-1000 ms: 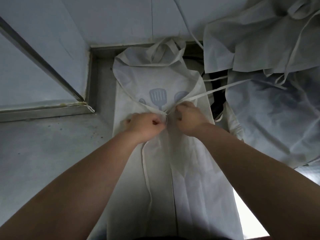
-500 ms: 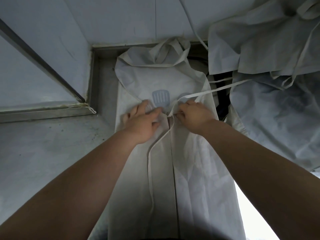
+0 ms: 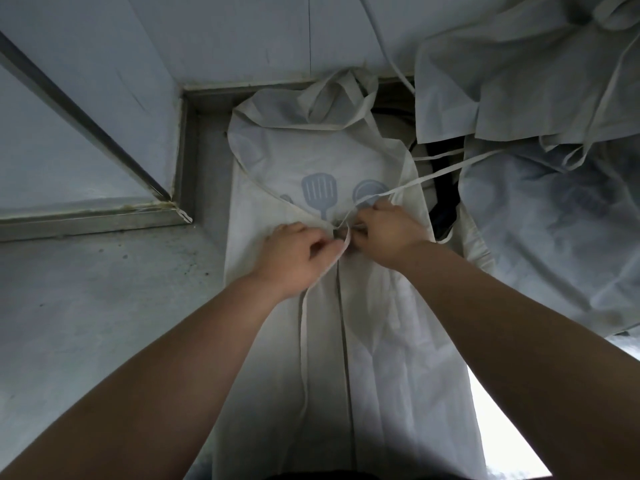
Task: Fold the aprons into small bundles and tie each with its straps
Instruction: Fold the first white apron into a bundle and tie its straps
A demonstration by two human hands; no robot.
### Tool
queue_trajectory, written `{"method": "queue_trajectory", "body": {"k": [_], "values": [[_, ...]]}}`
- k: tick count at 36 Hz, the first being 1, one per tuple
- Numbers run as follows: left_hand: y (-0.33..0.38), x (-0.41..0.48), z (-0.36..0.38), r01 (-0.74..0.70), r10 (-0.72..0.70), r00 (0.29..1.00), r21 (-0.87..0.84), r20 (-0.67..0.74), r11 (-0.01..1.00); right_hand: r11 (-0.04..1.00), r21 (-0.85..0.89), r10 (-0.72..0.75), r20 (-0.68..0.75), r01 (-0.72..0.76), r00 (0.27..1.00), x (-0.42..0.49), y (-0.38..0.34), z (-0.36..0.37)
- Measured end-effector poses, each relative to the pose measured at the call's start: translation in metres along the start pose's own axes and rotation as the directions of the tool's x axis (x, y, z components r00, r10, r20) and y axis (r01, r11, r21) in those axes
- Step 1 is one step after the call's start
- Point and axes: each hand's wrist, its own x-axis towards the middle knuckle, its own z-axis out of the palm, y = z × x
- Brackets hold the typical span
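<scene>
Stained grey worktop (image 3: 86, 306) below pale wall panels (image 3: 225, 36), a dark diagonal metal strip (image 3: 79, 112), dim bluish light.

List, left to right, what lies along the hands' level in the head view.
Grey worktop → left hand → crossing straps → right hand → heap of loose aprons.

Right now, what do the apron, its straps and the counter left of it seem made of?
Apron: thin, matte, off-white sheet, probably nonwoven fabric; it holds crisp creases. Its straps: flat tape of seemingly the same stuff. Counter: dull grey metal, likely stainless steel, speckled with stains.
</scene>
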Motion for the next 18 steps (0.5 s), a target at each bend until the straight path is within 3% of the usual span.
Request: {"method": "queue_trajectory", "body": {"k": [2, 5, 9, 12, 14, 18], "values": [[0.003, 0.0, 0.003, 0.052, -0.056, 0.995, 0.044, 0.086, 0.998, 0.999, 0.038, -0.008, -0.027, 0.009, 1.0, 0.0, -0.002, -0.002], [0.002, 0.003, 0.008, 0.025, -0.037, 0.994, 0.114, 0.102, 0.993, 0.995, 0.088, -0.031, -0.087, 0.039, 0.996, -0.002, -0.004, -0.005], [0.0, 0.005, -0.001, 0.017, -0.005, 0.989, -0.078, 0.145, 0.997, 0.984, 0.156, -0.061, -0.155, 0.085, 0.986, -0.003, -0.006, -0.007], [0.001, 0.005, -0.01, 0.103, -0.042, 0.967, -0.231, 0.253, 0.968, 0.984, 0.152, -0.092, -0.041, 0.097, 0.995, -0.002, -0.009, -0.012], [0.003, 0.003, -0.015, 0.147, -0.068, 0.95, -0.242, 0.306, 0.959, 0.99, 0.103, -0.097, 0.016, 0.095, 0.995, 0.003, -0.011, -0.013], [-0.001, 0.005, -0.03, 0.213, -0.142, 0.953, -0.258, 0.267, 0.942, 0.984, 0.175, -0.022, -0.051, 0.03, 0.998, 0.01, -0.011, -0.013]]}}
